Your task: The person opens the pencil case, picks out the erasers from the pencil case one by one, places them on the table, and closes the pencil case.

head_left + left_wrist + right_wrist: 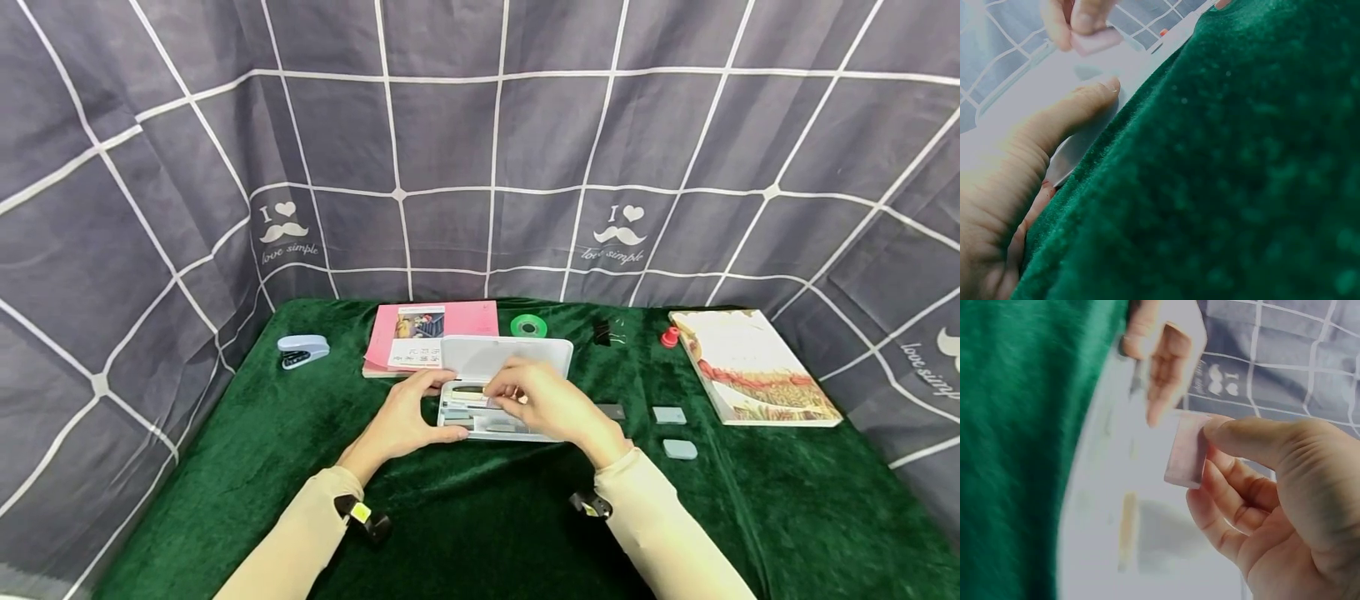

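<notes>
A white pencil case (476, 354) stands with its lid raised, several slim items in its tray. My left hand (405, 421) grips the case at its left end, thumb along the front edge and fingers toward the back. Over the tray, my right hand (543, 400) pinches a small pale pink block (1186, 450) that looks like an eraser, between thumb and fingers. In the left wrist view the pink block (1099, 41) hangs above the case, apart from it. Glare washes out much of the tray in both wrist views.
Behind the case lie a pink book (468, 321) and a green tape roll (528, 326). A light blue stapler (303, 346) is at left. Toward the right are black binder clips (602, 333), a small red object (670, 337), two pale blocks (680, 450) and a thick book (757, 367).
</notes>
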Motion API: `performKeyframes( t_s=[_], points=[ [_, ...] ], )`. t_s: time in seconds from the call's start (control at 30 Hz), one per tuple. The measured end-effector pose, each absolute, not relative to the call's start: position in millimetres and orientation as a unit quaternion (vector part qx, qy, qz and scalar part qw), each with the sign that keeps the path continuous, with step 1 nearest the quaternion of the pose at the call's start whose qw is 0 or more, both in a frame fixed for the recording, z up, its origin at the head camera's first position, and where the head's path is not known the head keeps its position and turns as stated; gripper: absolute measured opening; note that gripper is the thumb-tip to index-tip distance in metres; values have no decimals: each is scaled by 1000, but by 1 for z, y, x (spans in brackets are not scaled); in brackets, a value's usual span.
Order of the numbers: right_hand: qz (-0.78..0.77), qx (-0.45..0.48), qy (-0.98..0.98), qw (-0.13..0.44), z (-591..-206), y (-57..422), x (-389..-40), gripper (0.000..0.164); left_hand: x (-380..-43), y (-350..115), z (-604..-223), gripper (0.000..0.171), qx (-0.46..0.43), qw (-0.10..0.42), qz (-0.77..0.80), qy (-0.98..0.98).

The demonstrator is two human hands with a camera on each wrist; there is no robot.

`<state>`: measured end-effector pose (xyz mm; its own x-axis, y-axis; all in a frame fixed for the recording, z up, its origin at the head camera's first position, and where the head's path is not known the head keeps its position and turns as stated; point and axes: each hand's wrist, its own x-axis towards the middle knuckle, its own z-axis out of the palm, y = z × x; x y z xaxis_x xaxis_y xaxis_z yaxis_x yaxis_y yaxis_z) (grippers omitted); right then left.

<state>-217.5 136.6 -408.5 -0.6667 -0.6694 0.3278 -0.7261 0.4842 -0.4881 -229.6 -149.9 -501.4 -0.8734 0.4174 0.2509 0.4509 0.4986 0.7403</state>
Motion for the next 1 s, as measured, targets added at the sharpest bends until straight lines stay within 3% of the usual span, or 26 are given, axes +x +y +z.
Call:
performKeyframes(
  t_s=[0.37,0.57,0.87,1.0],
  points=[
    [301,388,-859,144,-377,208,-199,19,-228,-150,-504,89,-250,15,-428,-868],
    [286,360,-871,174,-367,257,-179,31,-227,-154,-502,89,-249,29,-432,-867],
    [277,343,-885,150,-387,321,-133,48,-227,-153,-502,89,-246,16,-431,-868],
    [280,333,-890,137,-407,342,-116,42,-228,-151,-501,89,-254,23,-431,-866]
  ],
)
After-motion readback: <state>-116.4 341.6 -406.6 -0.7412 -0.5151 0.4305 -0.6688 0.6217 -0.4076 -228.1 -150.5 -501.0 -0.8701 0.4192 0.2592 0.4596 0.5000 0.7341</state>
